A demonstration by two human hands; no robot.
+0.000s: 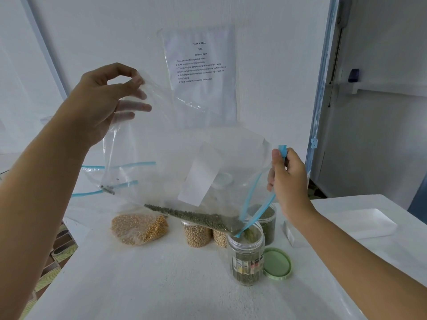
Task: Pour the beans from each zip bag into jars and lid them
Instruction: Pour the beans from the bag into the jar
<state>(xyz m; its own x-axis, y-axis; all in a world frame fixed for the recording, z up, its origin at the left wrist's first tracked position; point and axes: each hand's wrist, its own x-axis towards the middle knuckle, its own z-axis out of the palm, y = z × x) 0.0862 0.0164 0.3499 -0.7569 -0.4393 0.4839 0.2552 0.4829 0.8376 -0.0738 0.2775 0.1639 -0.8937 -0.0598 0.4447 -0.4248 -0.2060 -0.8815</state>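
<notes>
Clear zip bag (184,146), left hand (101,100) and right hand (288,179) pinching, veils maybe three jars (197,236)

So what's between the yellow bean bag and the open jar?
In the head view, a tan-bean jar and a second tan-bean jar stand between the yellow bean bag and the open jar.

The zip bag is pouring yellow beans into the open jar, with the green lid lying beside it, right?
No: the head view shows the zip bag pouring green beans, not yellow, into the open jar, with the green lid lying beside it.
</notes>
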